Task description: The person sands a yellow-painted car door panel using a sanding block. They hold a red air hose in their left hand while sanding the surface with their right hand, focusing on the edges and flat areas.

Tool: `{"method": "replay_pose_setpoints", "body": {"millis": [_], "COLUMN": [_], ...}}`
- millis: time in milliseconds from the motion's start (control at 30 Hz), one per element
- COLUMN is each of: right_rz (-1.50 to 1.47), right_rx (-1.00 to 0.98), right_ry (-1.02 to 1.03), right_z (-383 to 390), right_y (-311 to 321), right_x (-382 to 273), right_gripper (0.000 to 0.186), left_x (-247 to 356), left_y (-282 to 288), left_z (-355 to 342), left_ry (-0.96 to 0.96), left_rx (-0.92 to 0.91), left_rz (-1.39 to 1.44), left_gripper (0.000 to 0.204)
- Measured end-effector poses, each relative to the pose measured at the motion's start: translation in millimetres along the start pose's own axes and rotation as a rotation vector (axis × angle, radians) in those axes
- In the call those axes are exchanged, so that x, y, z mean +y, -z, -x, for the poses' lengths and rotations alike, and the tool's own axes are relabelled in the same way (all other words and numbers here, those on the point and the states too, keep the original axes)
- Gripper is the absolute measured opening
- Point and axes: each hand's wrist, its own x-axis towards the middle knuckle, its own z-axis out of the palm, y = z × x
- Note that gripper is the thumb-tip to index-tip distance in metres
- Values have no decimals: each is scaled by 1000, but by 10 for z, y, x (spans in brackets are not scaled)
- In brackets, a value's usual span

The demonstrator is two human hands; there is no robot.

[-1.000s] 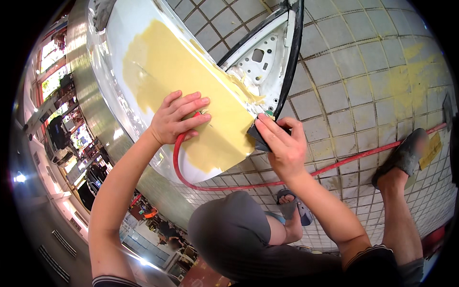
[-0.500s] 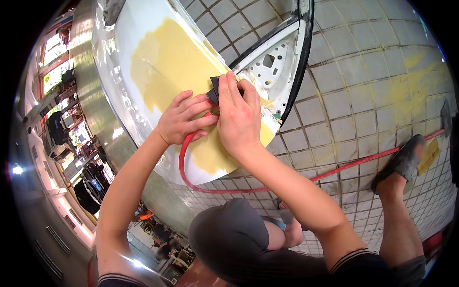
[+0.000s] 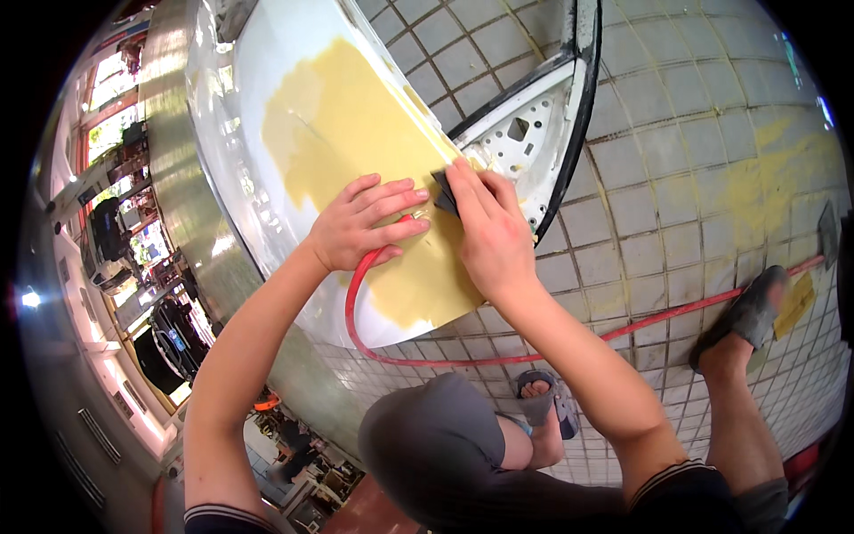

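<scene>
Under both my hands lies a white car body panel (image 3: 240, 133), a door by its shape, coated across its middle with a broad patch of yellow filler (image 3: 356, 151). My right hand (image 3: 485, 236) is pressed flat, fingers together, over a small dark sanding pad (image 3: 444, 191), which sits on the filler just beside the panel's black-edged inner frame (image 3: 569, 133). My left hand (image 3: 365, 222) lies just left of it, fingers spread and open on the filler, the fingertips almost touching the pad; it grips nothing. A red hose (image 3: 356, 303) runs out from beneath my left palm, curves down off the panel's lower edge and trails away to my right across the tiled floor (image 3: 676, 178). To do this sanding well, I judge that I should keep the pad flat, press evenly, work in overlapping strokes and let the left hand feel for high spots, taking care near the frame edge not to cut through to the paint. Beyond my right hand the tiles carry yellow dust stains. Below my arms are my knee in grey cloth (image 3: 436, 445) and my two feet in grey sandals (image 3: 752, 311), one just past the hose. I see no containers anywhere near my hands, so there are no contents to tell.
</scene>
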Motion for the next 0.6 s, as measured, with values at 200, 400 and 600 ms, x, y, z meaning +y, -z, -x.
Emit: {"method": "replay_pose_setpoints", "body": {"millis": [200, 400, 600], "right_rz": [23, 32, -113], "right_rx": [94, 187, 274], "right_ry": [45, 20, -67], "right_z": [-83, -581, -1527], "right_y": [-179, -489, -839], "right_x": [-34, -182, -236], "right_gripper": [54, 49, 45], "left_x": [-41, -93, -60], "left_y": [-11, -74, -66], "left_z": [-11, 59, 25], "left_ry": [-14, 179, 421], "left_rx": [45, 193, 287], "left_rz": [14, -10, -2], "left_gripper": [40, 42, 45]}}
